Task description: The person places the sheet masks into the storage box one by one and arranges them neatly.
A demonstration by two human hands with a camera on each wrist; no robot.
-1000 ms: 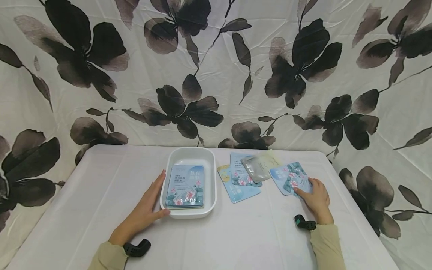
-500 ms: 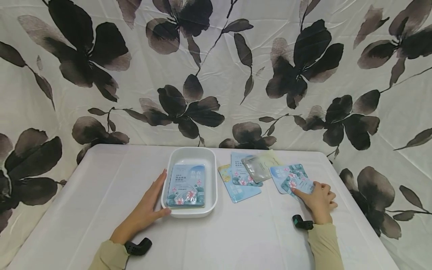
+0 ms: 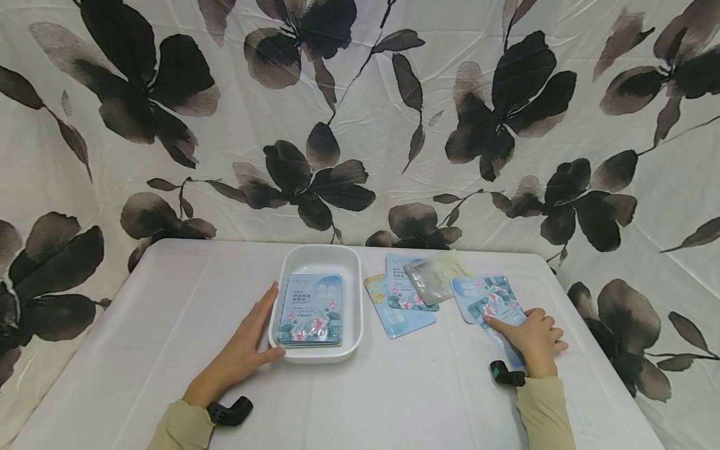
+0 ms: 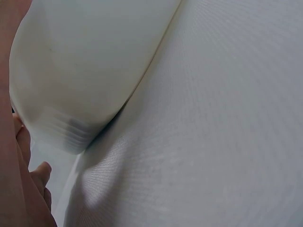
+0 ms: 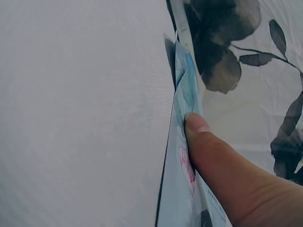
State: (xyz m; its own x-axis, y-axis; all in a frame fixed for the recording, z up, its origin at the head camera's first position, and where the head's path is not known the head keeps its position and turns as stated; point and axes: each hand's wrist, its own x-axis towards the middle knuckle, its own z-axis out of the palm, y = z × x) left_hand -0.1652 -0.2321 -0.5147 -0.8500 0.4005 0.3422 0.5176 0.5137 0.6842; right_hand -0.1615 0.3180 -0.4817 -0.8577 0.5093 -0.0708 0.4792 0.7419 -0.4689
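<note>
floral packets (image 3: 497, 297), blue-green, flat, printed with pink flowers: an overlapping set at the right of the white table (image 3: 394, 394), under the right hand (image 3: 537, 337). long axis of the top one aslant, from far left to near right, its flowered end pointing away from the person and leftward; a paler blue corner shows at the left, and another blue strip runs out on the near side, toward the wrist. grip, right: thumb pressed on the printed face, other fingers bent at the packets' right edge, seemingly pinching them, though the fingers' undersides are hidden. tray (image 3: 352, 312), white, rounded corners, left of centre, long axis running away from the person. packet stack (image 3: 309, 309), blue, inside the tray, lettering at the far end, flowers at the near end, long axis much like the tray's. left hand (image 3: 243, 347): fingers straight along the tray's left wall, thumb at its near left corner. loose packets, between tray and right hand, overlapping: yellow-and-blue packet (image 3: 406, 322), slanted; flowered packet (image 3: 397, 278), nearly straight, flowers nearest the person; silver-and-yellow packet (image 3: 430, 281), lying across the flowered one. floral cloth (image 3: 349, 87), behind the table.
</note>
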